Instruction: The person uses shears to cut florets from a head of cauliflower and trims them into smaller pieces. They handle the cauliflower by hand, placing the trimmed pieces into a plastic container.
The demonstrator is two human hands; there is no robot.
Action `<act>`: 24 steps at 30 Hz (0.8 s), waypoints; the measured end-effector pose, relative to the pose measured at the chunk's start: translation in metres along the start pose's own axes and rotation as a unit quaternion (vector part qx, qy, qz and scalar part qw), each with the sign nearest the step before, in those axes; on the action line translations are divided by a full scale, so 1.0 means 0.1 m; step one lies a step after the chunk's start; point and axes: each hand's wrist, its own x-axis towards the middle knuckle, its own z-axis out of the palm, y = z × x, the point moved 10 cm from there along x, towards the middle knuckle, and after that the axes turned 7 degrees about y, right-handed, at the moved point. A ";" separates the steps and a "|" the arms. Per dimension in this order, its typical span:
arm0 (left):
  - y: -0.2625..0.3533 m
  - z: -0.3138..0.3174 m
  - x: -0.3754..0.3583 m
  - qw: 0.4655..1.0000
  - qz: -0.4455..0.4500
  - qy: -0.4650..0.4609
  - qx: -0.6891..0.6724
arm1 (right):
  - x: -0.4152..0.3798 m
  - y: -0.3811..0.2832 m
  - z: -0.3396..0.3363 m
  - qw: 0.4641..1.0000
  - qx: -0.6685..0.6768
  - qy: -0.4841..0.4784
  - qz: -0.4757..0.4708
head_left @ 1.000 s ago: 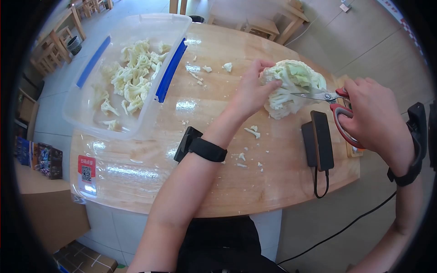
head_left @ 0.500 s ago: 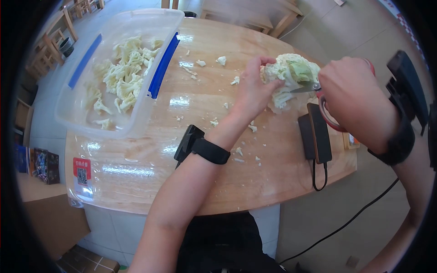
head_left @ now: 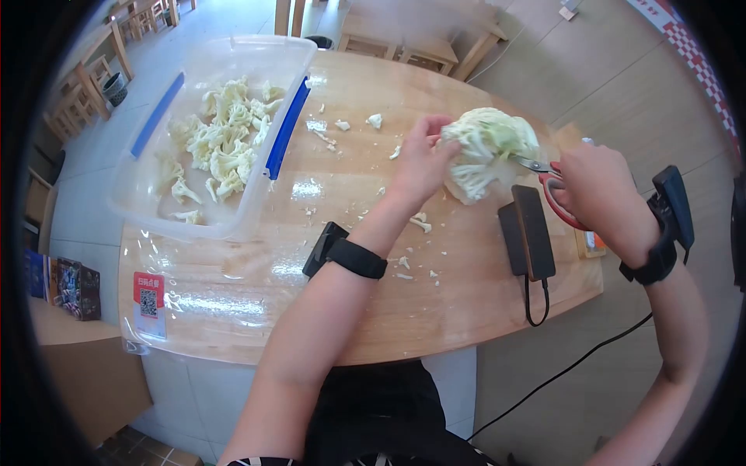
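A head of cauliflower (head_left: 475,155) rests on the right part of the wooden table, its pale green stem side facing right. My left hand (head_left: 423,159) grips it from the left, the far fingers partly hidden behind it. In my right hand (head_left: 602,186) is a pair of red-handled scissors (head_left: 553,190), fingers wrapped round the handles. The blades point left and their tips are at the stem side of the cauliflower. Cut florets (head_left: 225,140) lie in a clear plastic box (head_left: 124,210) with blue latches at the table's left.
Cauliflower crumbs (head_left: 404,264) are scattered over the table (head_left: 350,311). A black power bank (head_left: 532,233) with a cable lies just below the scissors. A red QR-code card (head_left: 149,303) is at the left front edge. Wooden stools (head_left: 427,50) stand beyond the table.
The cauliflower has been turned, with its stem side now more to the right. The scissors have drawn back right and slightly down, and more of the blades shows.
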 end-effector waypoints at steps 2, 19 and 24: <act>-0.04 -0.07 0.00 0.998 -0.036 0.000 -0.061 | -0.09 0.06 -0.05 1.000 0.012 0.018 0.013; 0.23 0.07 -0.12 0.978 0.092 0.003 0.185 | 0.05 -0.04 0.30 0.988 0.124 0.093 0.001; 0.05 -0.11 -0.13 1.000 -0.003 -0.008 -0.006 | 0.11 0.04 0.36 0.975 0.203 0.084 0.015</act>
